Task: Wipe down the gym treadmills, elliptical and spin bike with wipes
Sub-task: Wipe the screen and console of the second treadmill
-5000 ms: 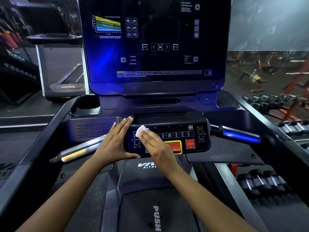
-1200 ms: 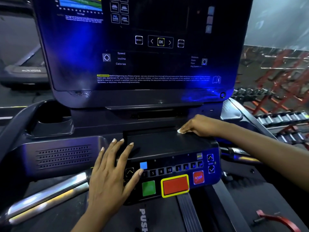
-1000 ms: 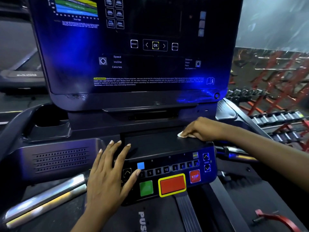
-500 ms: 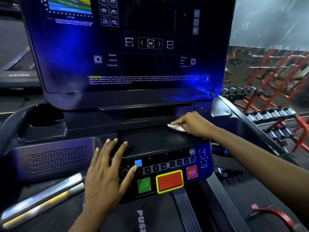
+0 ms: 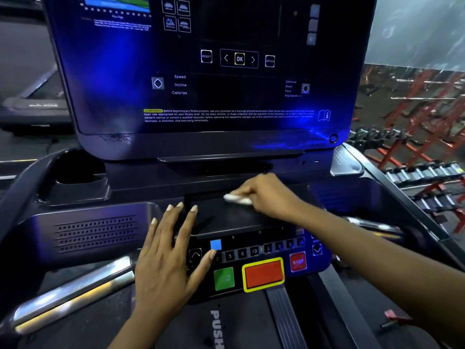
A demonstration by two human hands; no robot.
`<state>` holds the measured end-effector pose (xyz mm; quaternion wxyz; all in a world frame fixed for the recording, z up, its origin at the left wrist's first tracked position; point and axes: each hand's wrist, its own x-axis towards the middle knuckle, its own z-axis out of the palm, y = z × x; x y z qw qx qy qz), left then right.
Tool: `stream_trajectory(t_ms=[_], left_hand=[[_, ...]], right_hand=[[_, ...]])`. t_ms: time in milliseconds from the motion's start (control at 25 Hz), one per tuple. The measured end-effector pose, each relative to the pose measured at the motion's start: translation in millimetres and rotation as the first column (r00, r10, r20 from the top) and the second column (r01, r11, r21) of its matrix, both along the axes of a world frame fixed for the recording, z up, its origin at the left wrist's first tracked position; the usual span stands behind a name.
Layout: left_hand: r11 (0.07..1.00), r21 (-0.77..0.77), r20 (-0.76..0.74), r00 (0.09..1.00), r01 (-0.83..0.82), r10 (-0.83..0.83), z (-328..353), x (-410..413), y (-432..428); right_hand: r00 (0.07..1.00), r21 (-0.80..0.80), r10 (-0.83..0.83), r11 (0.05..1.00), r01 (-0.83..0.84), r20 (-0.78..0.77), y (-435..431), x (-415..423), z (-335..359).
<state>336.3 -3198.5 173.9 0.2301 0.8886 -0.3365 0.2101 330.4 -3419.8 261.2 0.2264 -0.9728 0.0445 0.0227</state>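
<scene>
Head view: the right hand (image 5: 271,195) grips the white wipe (image 5: 236,199) under bent fingers and presses it on the flat top of the control panel (image 5: 226,220) of the treadmill (image 5: 176,328), near the middle of the panel's back edge and just below the screen (image 5: 226,96). Hand and wipe are blurred by motion. Half a second ago they were at the panel's right back corner; they have slid left along that edge. Five seconds ago the wipe was on the panel's button face instead.

The left hand (image 5: 171,258) lies open and flat over the panel's left end, fingers straight and spread, fingertips reaching the top surface, thumb tip on the button row just below the blue square (image 5: 215,244). It has kept that place over the last second.

On the panel's front the green button (image 5: 224,278), the yellow-rimmed red button (image 5: 263,273) and the STOP button (image 5: 298,261) lie uncovered. The right forearm passes over the panel's right end. Left of the panel is a speaker grille (image 5: 97,233); well to its right stand dumbbell racks (image 5: 422,172).
</scene>
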Motion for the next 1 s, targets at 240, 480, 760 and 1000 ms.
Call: stream_trajectory(t_ms=[240,480,760,1000], left_hand=[[0.999,-0.032,0.020,1.000,-0.016,0.017,0,-2,-2],[0.999,-0.023,0.007,1.000,-0.031,0.031,0,-3,-4],[0.999,-0.016,0.013,0.999,-0.036,0.036,-2,-2,-3],[0.999,-0.018,0.013,0.999,-0.034,0.034,-2,-1,-4]], right_hand=[[0.998,-0.233,-0.038,0.972,0.024,-0.056,14,29,-22],[0.963,-0.074,0.270,0.960,-0.270,-0.010,52,15,-20],[0.993,-0.085,0.114,0.990,-0.111,0.026,10,44,-27],[0.900,-0.100,0.436,0.896,-0.432,0.021,37,44,-28]])
